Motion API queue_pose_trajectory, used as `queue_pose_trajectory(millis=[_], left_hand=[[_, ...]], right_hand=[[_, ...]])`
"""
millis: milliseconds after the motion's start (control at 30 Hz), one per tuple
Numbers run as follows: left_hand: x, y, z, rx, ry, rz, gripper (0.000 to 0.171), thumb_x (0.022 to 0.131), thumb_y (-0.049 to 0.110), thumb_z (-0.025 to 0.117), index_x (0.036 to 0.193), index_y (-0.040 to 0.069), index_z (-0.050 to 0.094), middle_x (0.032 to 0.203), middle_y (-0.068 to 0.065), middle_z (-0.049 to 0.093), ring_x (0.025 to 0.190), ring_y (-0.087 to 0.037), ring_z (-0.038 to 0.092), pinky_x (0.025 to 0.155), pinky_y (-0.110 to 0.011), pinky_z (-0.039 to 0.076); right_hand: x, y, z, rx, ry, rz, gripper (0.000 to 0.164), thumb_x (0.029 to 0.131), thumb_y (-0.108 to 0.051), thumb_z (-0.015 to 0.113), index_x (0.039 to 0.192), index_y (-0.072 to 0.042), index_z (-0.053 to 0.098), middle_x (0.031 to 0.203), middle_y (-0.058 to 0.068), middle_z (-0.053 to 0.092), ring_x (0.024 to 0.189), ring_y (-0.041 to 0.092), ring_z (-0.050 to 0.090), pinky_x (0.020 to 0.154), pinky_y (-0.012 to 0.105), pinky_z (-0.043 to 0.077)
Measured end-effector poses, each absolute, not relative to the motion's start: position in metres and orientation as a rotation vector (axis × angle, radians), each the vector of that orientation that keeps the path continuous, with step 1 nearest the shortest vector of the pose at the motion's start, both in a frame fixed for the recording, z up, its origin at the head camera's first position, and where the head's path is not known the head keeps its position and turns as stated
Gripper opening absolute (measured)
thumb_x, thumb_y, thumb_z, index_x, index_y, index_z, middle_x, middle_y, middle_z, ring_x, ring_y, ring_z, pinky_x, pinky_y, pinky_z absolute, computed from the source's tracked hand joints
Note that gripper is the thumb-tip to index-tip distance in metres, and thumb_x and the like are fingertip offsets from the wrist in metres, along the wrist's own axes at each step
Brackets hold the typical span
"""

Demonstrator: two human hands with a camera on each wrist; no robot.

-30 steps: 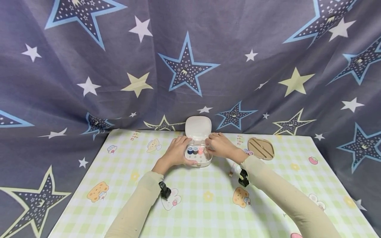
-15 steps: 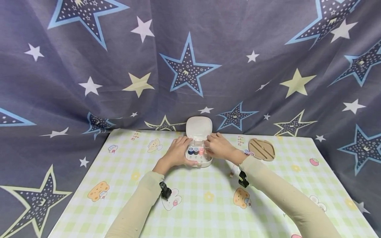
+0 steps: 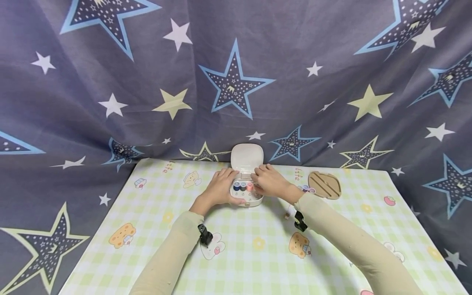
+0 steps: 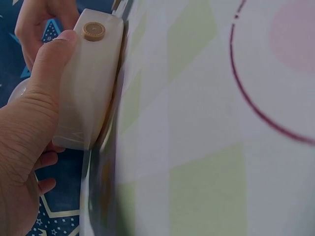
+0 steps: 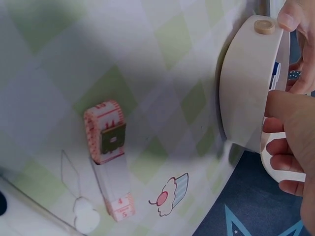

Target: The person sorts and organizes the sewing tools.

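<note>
a white box (image 3: 254,202) stands on the table, close to its 12 o'clock edge. its lid (image 3: 247,155) is raised, at 12 o'clock of the box. inside, 3 spools make 1 row: a dark blue spool (image 3: 237,187) nearest to 9 o'clock, a grey spool (image 3: 243,186) in the middle, and a pink spool (image 3: 250,187) nearest to 3 o'clock. toward 6 o'clock of this row, the box floor has small pale spots, which are too small to tell exactly.

the left hand (image 3: 220,187) holds the box at its 9 o'clock side; the thumb presses on the front wall, near to a round brown button (image 5: 264,26). the right hand (image 3: 272,182) is at about 2 o'clock of the box, with bent fingers, and it reaches over the wall near the pink spool. its fingertips are hidden, so i cannot tell if they hold something.

at 3 o'clock of the box, well apart, lies a brown tray (image 3: 324,185) with a diagonal groove. small pale rings (image 3: 312,190) lie at its 8 o'clock side, partly behind the right arm. in the right wrist view, a rolled measuring tape (image 5: 112,132) with red marks lies at 8 o'clock of the box, on the green and white checked tablecloth (image 3: 236,262). behind the table hangs a dark curtain (image 3: 258,24) with stars.
</note>
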State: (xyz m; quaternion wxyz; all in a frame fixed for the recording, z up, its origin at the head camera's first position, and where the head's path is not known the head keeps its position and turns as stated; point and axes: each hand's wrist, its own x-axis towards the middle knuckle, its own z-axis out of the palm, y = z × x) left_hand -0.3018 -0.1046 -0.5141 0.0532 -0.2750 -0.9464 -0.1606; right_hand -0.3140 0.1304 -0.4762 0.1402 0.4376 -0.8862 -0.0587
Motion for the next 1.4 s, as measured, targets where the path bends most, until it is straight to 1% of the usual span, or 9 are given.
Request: queue_pose_trajectory(millis=[267,467,667,933,1400], left_hand=[[-0.3022,-0.1049,-0.5160,-0.840,-2.880,-0.494,0.111,0.063,0.069,0.085,0.148,0.008,0.048,0.138,-0.010,0.054,0.127,-0.029,0.047,0.106,-0.048,0.039],[-0.3061,-0.1061,-0.5214,-0.831,-2.883,-0.481,0.113,0.063,0.074,0.083,0.148,0.010,0.047,0.138,-0.007,0.052,0.128,-0.026,0.046,0.107,-0.047,0.038],[-0.3064,-0.1069,-0.5209,-0.822,-2.898,-0.489,0.114,0.062,0.075,0.082,0.149,0.010,0.046,0.139,-0.008,0.052,0.130,-0.027,0.045,0.109,-0.047,0.038],[-0.3058,-0.1054,-0.5204,-0.831,-2.894,-0.491,0.113,0.063,0.074,0.083,0.149,0.010,0.046,0.139,-0.008,0.052,0.130,-0.027,0.045,0.108,-0.048,0.038],[-0.3050,-0.1047,-0.5194,-0.831,-2.891,-0.505,0.111,0.063,0.070,0.084,0.149,0.009,0.047,0.139,-0.008,0.053,0.129,-0.027,0.045,0.109,-0.048,0.038]], right_hand=[[-0.3130,0.1306,-0.4778,1.256,-2.572,-0.165,0.024,0.087,-0.030,0.078,0.089,-0.011,0.064,0.088,0.005,0.061,0.087,0.026,0.053,0.082,0.041,0.042],[-0.3134,0.1289,-0.4769,1.240,-2.578,-0.134,0.023,0.086,-0.029,0.079,0.086,-0.012,0.064,0.087,0.005,0.062,0.088,0.026,0.056,0.081,0.042,0.042],[-0.3146,0.1287,-0.4774,1.229,-2.606,-0.131,0.022,0.086,-0.028,0.078,0.085,-0.012,0.065,0.087,0.005,0.062,0.087,0.026,0.055,0.081,0.042,0.041],[-0.3138,0.1285,-0.4763,1.211,-2.618,-0.162,0.020,0.087,-0.029,0.075,0.085,-0.013,0.064,0.087,0.004,0.063,0.087,0.025,0.055,0.081,0.040,0.042],[-0.3126,0.1271,-0.4750,1.184,-2.644,-0.160,0.020,0.087,-0.029,0.076,0.086,-0.012,0.066,0.090,0.006,0.064,0.090,0.026,0.056,0.083,0.042,0.043]])
